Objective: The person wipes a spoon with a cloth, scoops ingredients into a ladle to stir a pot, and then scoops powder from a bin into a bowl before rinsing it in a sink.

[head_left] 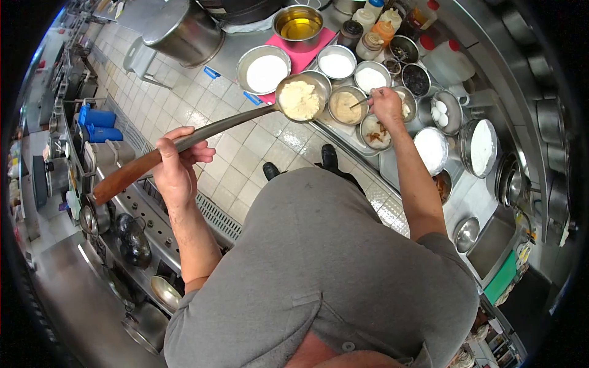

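My left hand (177, 165) is closed round the handle of a long ladle (236, 116) with a wooden end. Its bowl, heaped with pale yellow powder (299, 100), hangs at the counter's edge beside the seasoning bowls. My right hand (388, 105) pinches the thin handle of a small spoon (361, 102). The spoon's tip reaches into a metal bowl of tan powder (345, 109); its head is hidden there. Close by are a bowl of white powder (371, 78) and a bowl with brown pieces on pale powder (375, 134). Another bowl (406, 101) is partly behind my right hand.
A pot of yellow oil (298, 27) and a large bowl of white powder (264, 73) stand at the far left of the counter. Several sauce bottles (383, 30) line the back. White eggs (440, 113) sit in a bowl at right. Tiled floor (270, 144) lies below.
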Demonstrator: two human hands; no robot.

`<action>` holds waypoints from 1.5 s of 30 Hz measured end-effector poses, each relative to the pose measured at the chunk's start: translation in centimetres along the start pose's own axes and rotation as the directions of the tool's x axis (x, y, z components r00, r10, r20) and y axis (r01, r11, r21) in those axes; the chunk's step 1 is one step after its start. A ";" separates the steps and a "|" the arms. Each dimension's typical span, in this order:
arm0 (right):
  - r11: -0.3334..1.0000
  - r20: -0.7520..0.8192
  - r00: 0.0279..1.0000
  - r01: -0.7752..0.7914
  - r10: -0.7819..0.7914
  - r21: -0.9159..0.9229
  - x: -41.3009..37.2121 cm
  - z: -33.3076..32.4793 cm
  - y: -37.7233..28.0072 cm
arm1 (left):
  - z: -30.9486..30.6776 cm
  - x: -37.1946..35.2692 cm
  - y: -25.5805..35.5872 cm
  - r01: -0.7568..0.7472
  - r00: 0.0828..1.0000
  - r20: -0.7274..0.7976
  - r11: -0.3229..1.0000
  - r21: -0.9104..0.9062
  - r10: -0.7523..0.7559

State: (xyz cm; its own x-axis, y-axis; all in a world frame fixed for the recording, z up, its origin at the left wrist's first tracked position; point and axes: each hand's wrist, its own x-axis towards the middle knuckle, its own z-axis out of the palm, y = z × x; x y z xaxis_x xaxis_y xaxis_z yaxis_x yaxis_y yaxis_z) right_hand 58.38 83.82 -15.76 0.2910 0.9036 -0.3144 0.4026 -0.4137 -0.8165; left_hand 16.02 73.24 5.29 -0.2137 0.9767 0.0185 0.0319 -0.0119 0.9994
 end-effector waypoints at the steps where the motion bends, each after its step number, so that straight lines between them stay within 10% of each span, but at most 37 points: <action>1: 0.999 -0.001 1.000 -0.014 0.014 0.030 0.1 0.1 0.2 | -0.3 0.0 -0.1 0.001 1.000 0.000 1.000 0.002 -0.001; 10: 0.909 0.001 0.986 -0.155 0.167 0.386 0.5 -4.2 -0.9 | -0.4 0.0 -0.3 -0.006 1.000 -0.020 1.000 -0.005 0.006; 16: 0.847 0.012 0.995 0.079 -0.100 0.525 -2.9 -3.8 -6.6 | 2.4 0.6 -1.1 0.080 0.996 0.029 0.997 -0.018 -0.079; 20: 0.939 -0.319 0.908 0.322 -0.270 0.122 -4.1 -4.1 -8.5 | 2.9 0.7 -1.1 0.086 0.995 0.055 0.996 -0.031 -0.084; 24: 0.954 -0.196 0.938 0.259 -0.285 -0.149 -2.2 -3.9 -5.7 | 1.7 0.3 -0.8 0.068 0.997 0.026 0.997 -0.038 -0.067; 29: 0.950 -0.036 0.951 0.309 -0.307 0.045 0.6 0.4 0.2 | 0.0 -0.1 -0.1 0.015 1.000 -0.003 1.000 0.008 -0.015; 45: 0.923 0.094 0.977 -0.211 0.190 0.323 1.0 -2.1 -0.1 | -1.2 -0.4 -0.2 -0.021 0.999 -0.026 0.999 -0.049 0.020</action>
State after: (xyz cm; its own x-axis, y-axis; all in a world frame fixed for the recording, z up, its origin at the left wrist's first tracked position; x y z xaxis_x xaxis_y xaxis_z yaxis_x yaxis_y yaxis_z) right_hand 60.46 84.49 -14.98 0.2794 0.8146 -0.5083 0.0298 -0.5364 -0.8434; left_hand 14.91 72.54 5.16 -0.2379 0.9705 0.0391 -0.0118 -0.0431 0.9990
